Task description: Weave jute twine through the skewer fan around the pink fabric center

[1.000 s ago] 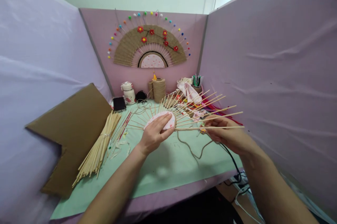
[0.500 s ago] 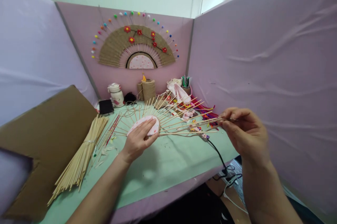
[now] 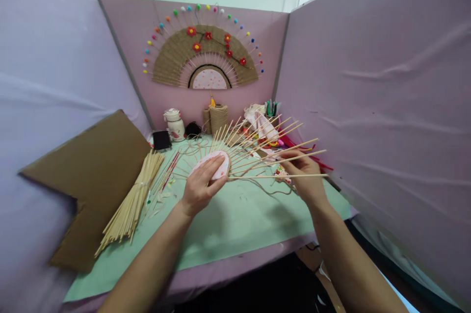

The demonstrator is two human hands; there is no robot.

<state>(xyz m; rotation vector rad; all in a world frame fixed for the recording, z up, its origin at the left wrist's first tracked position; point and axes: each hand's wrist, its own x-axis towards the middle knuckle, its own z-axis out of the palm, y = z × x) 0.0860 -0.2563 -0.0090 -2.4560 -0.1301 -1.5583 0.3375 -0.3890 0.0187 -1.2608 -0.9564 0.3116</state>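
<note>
A half-made fan frame has a rounded base in white-pink dotted cloth, with thin wooden sticks spreading out from it. My left hand lies over this base, fingers across its top and thumb at the near edge, gripping it. At the right, my right hand is among the outer sticks, its fingers pinched together on twine. Part of those fingertips hides behind the sticks. Loose brown twine runs from the base's right side and sags below the lowest stick.
A tied bundle of sticks lies at left beside brown cardboard. Behind stand a white bottle and twine spools. Cloth scraps lie at back right. A finished fan hangs on the pink back panel.
My right hand has come inward from the far right, from beyond the stick tips to among the outer sticks. The twine, taut before, now hangs slack. My left hand stays on the base.
</note>
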